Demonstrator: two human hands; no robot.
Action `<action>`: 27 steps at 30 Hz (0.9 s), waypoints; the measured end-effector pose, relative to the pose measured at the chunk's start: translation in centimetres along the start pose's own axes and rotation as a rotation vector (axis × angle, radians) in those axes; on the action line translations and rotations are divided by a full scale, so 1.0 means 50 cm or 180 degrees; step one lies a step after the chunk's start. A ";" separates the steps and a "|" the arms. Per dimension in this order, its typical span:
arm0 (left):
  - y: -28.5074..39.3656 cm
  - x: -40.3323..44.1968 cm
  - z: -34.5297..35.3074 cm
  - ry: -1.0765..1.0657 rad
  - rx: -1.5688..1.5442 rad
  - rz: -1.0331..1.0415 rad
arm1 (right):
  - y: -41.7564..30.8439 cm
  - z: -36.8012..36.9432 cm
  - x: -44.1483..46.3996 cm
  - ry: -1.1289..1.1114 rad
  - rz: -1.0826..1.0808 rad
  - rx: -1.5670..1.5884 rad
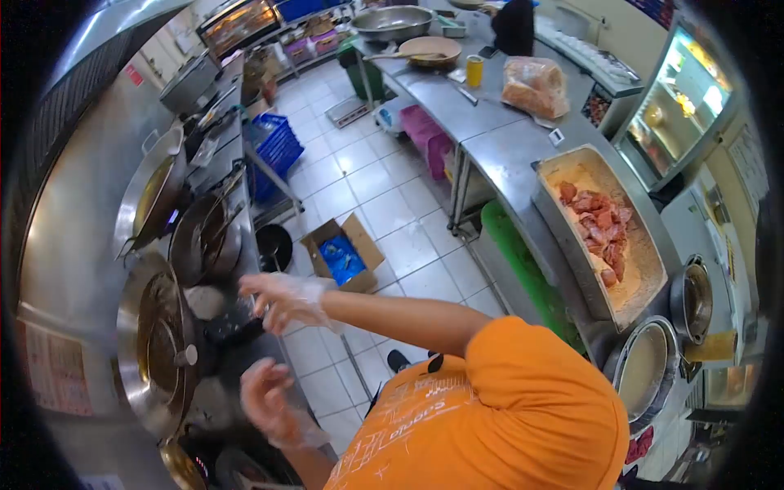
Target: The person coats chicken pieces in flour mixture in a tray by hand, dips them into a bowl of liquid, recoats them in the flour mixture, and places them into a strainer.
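Both hands are stretched out towards the stove on the left side, each in a clear plastic glove. My right hand (287, 302) is the upper one, its fingers apart and slightly bent, with nothing in it. Lower down, my left hand (271, 400) is a little blurred, its fingers loosely spread and holding nothing. Closest to them is a large wok (132, 327) of dark oil, with a utensil whose round handle end (187, 355) points up. Neither hand touches it. A deep dark pan (189, 245) sits further along the stove.
Behind me, a steel table (523, 167) carries a flour-filled metal pan (563, 253) with raw meat pieces (600, 229). A bowl of pale batter (645, 371) stands beside it. An open cardboard box (363, 278) and blue crate (278, 147) stand on the tiled floor.
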State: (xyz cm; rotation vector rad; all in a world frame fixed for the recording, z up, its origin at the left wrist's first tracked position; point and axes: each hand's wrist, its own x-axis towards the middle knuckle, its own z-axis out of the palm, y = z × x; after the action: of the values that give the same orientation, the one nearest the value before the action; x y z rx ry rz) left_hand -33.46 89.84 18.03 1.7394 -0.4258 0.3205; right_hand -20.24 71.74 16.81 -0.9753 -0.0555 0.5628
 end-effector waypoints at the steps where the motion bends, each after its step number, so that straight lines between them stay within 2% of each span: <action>1: -0.044 0.019 0.037 -0.0454 -0.0146 0.0067 | 0.008 -0.044 -0.032 0.0484 -0.0307 0.0346; 2: -0.097 0.043 0.065 -0.0799 -0.0410 -0.0156 | 0.023 -0.082 -0.042 0.0813 -0.0655 0.0864; 4: -0.163 0.084 0.135 -0.1254 -0.0367 -0.0212 | 0.036 -0.121 -0.059 0.1539 -0.1544 0.0890; 8: -0.190 0.161 0.242 -0.2221 -0.0372 0.0270 | 0.017 -0.152 -0.093 0.2229 -0.2462 0.0974; 10: -0.195 0.182 0.282 -0.2205 -0.0358 0.0420 | 0.001 -0.168 -0.122 0.2482 -0.2786 0.0947; 16: -0.191 0.243 0.438 -0.2825 -0.0225 0.0975 | -0.027 -0.313 -0.200 0.2755 -0.3042 0.0897; 19: -0.161 0.257 0.572 -0.3291 -0.0159 0.1724 | -0.063 -0.416 -0.306 0.2950 -0.3236 0.0709; 22: -0.107 0.240 0.727 -0.3665 -0.0390 0.1999 | -0.108 -0.490 -0.434 0.3264 -0.3259 0.0457; 25: -0.065 0.232 0.870 -0.4051 -0.0782 0.2186 | -0.131 -0.566 -0.562 0.3694 -0.3096 0.0342; 27: -0.063 0.235 0.948 -0.4251 -0.0787 0.1843 | -0.122 -0.613 -0.678 0.4151 -0.3186 0.0384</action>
State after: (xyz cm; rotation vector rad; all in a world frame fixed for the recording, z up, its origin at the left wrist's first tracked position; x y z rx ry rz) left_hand -22.35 42.75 10.58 1.3338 -1.8432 -0.5472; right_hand -37.74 29.48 10.98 -0.9054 0.6186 -1.0174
